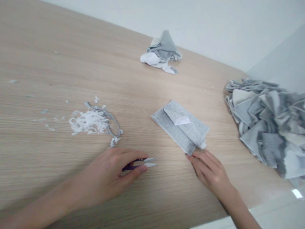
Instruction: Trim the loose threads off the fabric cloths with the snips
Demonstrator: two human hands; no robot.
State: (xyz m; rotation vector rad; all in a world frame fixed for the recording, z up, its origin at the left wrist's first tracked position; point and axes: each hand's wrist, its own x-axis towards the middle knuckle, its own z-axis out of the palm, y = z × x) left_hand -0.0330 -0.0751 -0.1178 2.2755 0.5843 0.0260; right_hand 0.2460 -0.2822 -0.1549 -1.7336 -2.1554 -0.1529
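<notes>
My left hand (119,171) is closed around a pair of thread snips (150,162), whose two blades point right and stand slightly apart. A grey fabric piece with a folded flap (176,127) lies flat on the table to the right of the blades. White lining shows at the middle of its fold. At the near corner of that piece, my right hand (209,171) has its fingers pressed together on the cloth edge. The tips are partly hidden under or behind the corner.
White thread scraps (89,122) and a curled grey strip (115,122) lie left on the wooden table (71,63). A small heap of grey and white cloth (164,51) sits at the back by the wall. A large grey cloth pile (269,124) covers the right side.
</notes>
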